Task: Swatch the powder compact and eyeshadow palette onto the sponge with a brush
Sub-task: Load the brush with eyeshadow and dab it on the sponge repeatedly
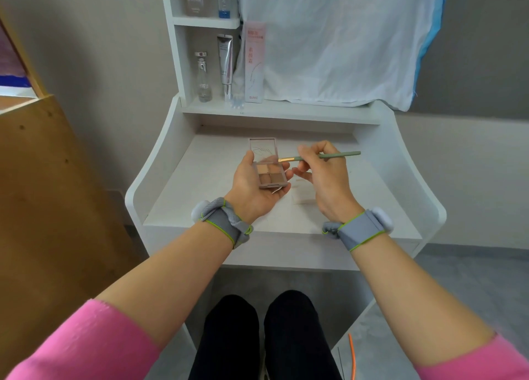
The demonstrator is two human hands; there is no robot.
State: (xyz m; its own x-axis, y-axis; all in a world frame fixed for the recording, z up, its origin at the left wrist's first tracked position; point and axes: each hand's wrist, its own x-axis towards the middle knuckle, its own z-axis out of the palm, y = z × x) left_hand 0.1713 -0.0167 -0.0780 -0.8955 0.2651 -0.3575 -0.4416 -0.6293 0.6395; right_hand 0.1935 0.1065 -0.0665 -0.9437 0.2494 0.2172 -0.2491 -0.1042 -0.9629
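Over the white vanity desk [200, 179] my left hand [252, 188] cradles the open eyeshadow palette [270, 173], my right hand [323, 173] pinches the brush [329, 156] beside its pans, so swatching seems barely begun; sponge and compact unseen.

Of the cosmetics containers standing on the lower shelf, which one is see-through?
The glass bottle at the left end, with a silver cap. Beside it the silver tube and the pink box are both opaque.
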